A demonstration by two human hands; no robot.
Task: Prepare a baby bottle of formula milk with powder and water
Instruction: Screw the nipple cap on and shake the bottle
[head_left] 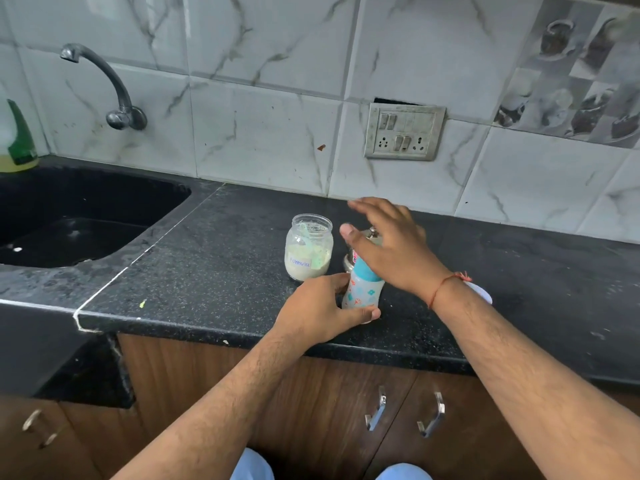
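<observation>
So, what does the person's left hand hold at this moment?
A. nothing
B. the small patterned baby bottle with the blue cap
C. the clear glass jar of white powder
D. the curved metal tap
B: the left hand has its grip around the base of the small patterned baby bottle with the blue cap, which stands beside the clear glass jar of white powder.

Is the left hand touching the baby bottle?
Touching. The head view shows the left hand wrapped around the lower part of the baby bottle, thumb across its base, on the counter.
</observation>
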